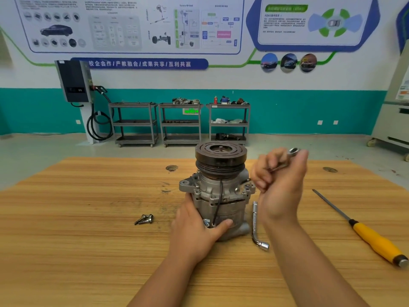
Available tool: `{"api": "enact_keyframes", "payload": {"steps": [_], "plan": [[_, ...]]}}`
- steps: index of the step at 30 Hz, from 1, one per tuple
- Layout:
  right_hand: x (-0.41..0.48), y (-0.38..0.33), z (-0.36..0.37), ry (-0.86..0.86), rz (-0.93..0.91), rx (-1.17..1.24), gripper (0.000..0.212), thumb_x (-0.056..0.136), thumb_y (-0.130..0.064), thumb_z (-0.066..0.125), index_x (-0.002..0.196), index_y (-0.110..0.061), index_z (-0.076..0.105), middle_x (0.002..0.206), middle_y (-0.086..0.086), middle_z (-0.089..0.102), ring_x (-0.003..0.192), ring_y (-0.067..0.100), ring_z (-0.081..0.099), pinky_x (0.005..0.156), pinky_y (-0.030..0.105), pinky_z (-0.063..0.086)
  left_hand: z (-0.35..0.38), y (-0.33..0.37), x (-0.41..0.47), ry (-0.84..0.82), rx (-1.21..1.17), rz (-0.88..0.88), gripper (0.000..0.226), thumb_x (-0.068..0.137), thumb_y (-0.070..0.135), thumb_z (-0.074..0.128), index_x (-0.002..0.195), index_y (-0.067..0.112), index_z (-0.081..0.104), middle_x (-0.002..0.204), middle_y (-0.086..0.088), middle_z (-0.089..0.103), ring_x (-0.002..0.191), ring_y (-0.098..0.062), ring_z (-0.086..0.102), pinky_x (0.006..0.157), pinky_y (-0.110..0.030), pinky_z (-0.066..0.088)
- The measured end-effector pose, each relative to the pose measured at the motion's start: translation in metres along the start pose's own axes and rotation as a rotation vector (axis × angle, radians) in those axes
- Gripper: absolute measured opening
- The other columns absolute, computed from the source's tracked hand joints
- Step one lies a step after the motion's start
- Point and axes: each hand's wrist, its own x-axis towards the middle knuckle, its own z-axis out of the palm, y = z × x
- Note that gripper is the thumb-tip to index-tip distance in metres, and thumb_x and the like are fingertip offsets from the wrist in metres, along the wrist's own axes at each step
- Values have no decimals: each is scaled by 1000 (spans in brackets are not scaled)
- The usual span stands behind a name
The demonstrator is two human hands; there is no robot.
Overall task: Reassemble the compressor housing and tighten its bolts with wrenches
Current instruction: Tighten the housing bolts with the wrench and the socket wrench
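Observation:
The compressor (221, 191) stands upright in the middle of the wooden table (88, 218), its black pulley on top and its grey housing below. My left hand (197, 227) grips the lower housing from the front left, thumb across its front. My right hand (281, 180) is raised to the right of the compressor and holds a metal wrench (287, 158), whose ring end sticks out above the fingers. An L-shaped socket wrench (256, 227) lies on the table just right of the compressor. Loose bolts (145, 218) lie to its left.
A yellow-handled file (363, 229) lies at the right of the table, pointing away. Behind the table stand three grey carts (180, 124) with parts on them and a wall-mounted charger (74, 80).

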Motion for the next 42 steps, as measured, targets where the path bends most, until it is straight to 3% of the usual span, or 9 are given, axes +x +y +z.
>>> {"api": "enact_keyframes", "payload": {"steps": [5,11,14,17,26,35,42], "plan": [[34,6,-37,255,225,228,55,100,-50,10,62,-17,32,42,-6,22,37,9,18,38,20,10,2,-3,3,1,-9,-6,125,47,90,48,147,24,13,143,3,40,132,-19,35,109,-44,33],[38,18,-57,365,381,240,56,98,-55,12,60,-18,33,41,-6,22,35,8,17,39,20,7,4,-4,4,20,151,-35,128,45,95,36,147,26,4,147,4,35,133,-19,30,107,-42,25],[35,20,-65,462,367,399,55,96,-52,18,55,-20,35,44,-6,23,37,9,17,35,18,12,5,-5,4,0,162,-46,128,45,96,34,148,26,2,149,3,31,136,-19,27,109,-44,22],[36,20,-64,444,373,509,58,95,-54,19,53,-20,38,45,-7,24,37,9,19,33,19,17,4,-6,4,-4,140,-41,128,46,95,36,148,26,2,149,2,30,137,-20,26,110,-43,23],[44,39,-58,289,488,449,64,97,-60,9,58,-19,37,42,-7,24,34,7,20,33,22,13,3,-6,5,-7,154,-36,131,43,96,37,148,25,3,147,1,33,134,-21,30,110,-42,29],[47,45,-65,272,620,491,64,97,-60,12,57,-18,39,42,-7,23,34,7,20,35,22,10,1,-3,3,-26,176,-44,131,45,95,36,148,25,0,150,0,29,136,-22,27,110,-42,27],[32,42,-52,430,428,401,58,99,-58,14,59,-20,35,43,-8,24,36,7,19,34,22,12,-1,-5,8,-75,236,-45,130,48,95,38,149,23,-3,152,1,25,137,-21,25,109,-43,23]]}}
